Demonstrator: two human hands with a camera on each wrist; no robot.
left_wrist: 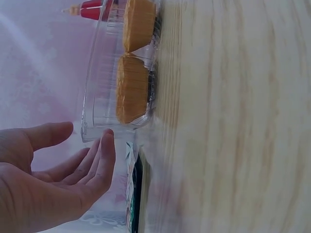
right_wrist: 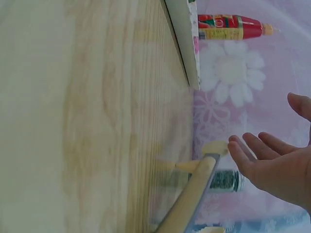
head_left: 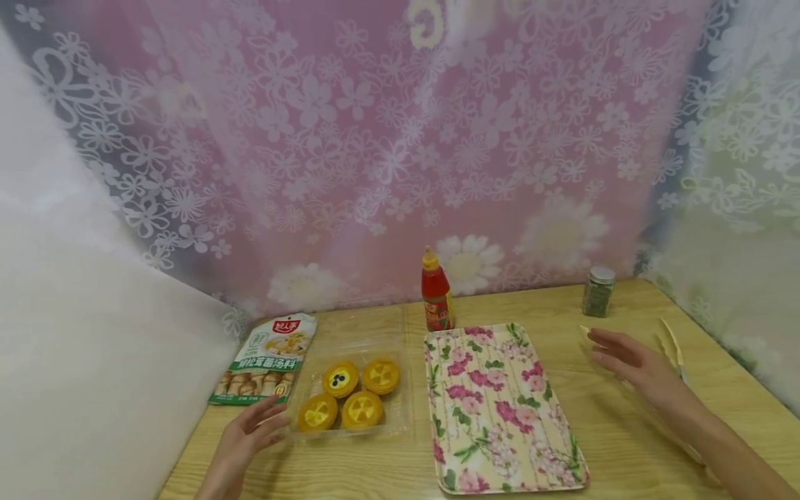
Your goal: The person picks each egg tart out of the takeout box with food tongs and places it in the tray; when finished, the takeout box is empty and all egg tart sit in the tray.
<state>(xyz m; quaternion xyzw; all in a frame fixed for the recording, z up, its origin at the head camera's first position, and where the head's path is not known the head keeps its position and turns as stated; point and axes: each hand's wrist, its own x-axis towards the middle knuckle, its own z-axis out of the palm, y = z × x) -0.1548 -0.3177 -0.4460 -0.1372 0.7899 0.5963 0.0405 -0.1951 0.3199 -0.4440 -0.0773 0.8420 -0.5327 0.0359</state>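
My left hand (head_left: 246,434) hovers with loosely bent fingers at the near left corner of a clear plastic box (head_left: 400,427). Inside the box sit several egg tarts (head_left: 362,410), one topped with dark berries. In the left wrist view, thumb and fingers stand apart around the corner of the box (left_wrist: 87,116), holding nothing. On the other side, my right hand (head_left: 653,385) is spread above a pair of tongs (head_left: 671,340) with pale, wood-coloured arms and grey edges. The right wrist view shows the fingers close to the tongs (right_wrist: 192,194) without a grip; in the head view the hand partly covers them.
Between the hands lies a floral tray (head_left: 500,410). Behind it stands a red sauce bottle (head_left: 436,292) with a yellow cap. A small jar of green flakes (head_left: 598,293) is at the back right, a soup seasoning packet (head_left: 265,357) at the left. Patterned curtains enclose the table.
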